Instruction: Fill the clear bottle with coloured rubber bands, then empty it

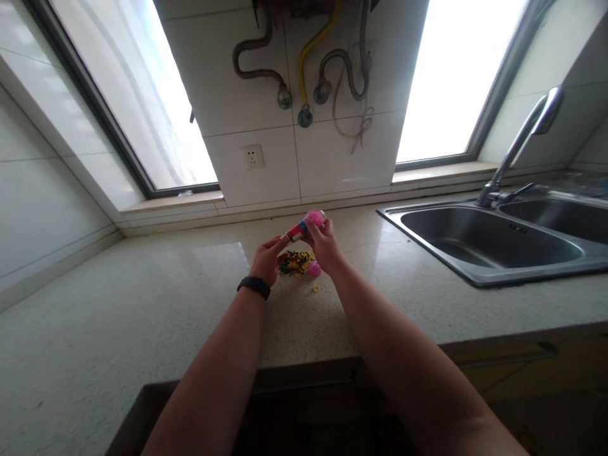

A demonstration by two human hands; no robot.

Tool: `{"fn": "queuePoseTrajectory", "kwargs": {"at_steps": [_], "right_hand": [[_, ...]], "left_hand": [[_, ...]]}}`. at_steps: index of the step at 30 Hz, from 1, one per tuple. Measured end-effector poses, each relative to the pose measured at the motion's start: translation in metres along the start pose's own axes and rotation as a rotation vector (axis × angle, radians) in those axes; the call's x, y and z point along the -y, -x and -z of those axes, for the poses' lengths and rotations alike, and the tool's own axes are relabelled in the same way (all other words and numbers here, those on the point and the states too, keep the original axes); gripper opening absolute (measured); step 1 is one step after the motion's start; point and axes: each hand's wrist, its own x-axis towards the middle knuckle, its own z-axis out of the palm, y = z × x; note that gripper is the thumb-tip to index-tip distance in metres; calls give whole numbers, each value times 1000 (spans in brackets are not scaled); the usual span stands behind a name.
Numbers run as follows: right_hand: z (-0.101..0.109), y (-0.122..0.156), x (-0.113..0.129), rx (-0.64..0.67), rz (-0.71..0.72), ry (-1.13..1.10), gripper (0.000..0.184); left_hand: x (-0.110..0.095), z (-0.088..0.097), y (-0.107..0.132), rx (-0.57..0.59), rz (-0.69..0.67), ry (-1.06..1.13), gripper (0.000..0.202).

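Above the countertop I hold a small clear container point(297, 230) tilted, with its right end higher. Its side shows red and blue, and bright pink contents fill the right end. My left hand point(266, 259), with a black band on the wrist, grips the lower left end. My right hand point(325, 243) is closed around the pink end. Just below lies a loose pile of small black, yellow and red pieces point(295, 263), too small to name. A rounded pink piece point(314, 269) sits at the pile's right edge. One small yellow ring point(316, 288) lies apart, nearer me.
The speckled pale countertop point(166, 304) runs left and right of my arms. To the right is a steel double sink point(489, 237) with a tall faucet point(515, 145). Behind are a tiled wall with a socket point(253, 156), hoses and valves, and two bright windows.
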Motion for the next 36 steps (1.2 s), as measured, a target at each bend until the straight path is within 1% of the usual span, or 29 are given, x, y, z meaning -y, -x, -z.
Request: {"fn": "queuePoseTrajectory", "kwargs": {"at_steps": [6,11,15,18,22,25,27,30,33,36], "right_hand": [[2,-2,0,-25,29,11,46],[10,-10,-3,-102,65,14,48],[17,-15,-3,-149,97,28,50],[20,-17,-2,-165,104,62,50],[24,-19,-4,-167,103,100,51],[25,-20,-8,-160,94,113,51],[26,-21,-10,-158,85,124,50],[27,-21,-12,-160,73,135,50],[27,-21,-13,-161,64,134,50],[26,-20,-13,-160,53,130,50]], "left_hand": [[3,1,-3,-27,-12,-13,40],[4,3,-4,-36,2,-25,39],[7,7,-8,-66,-10,-215,38],[13,11,-11,-70,-11,-354,32],[18,15,-11,-38,-24,-516,22],[19,15,-8,6,-47,-603,20],[16,14,-5,20,-69,-657,21],[11,11,-3,9,-127,-705,24],[6,9,-5,-12,-219,-727,26],[6,10,-8,-25,-308,-803,28]]}}
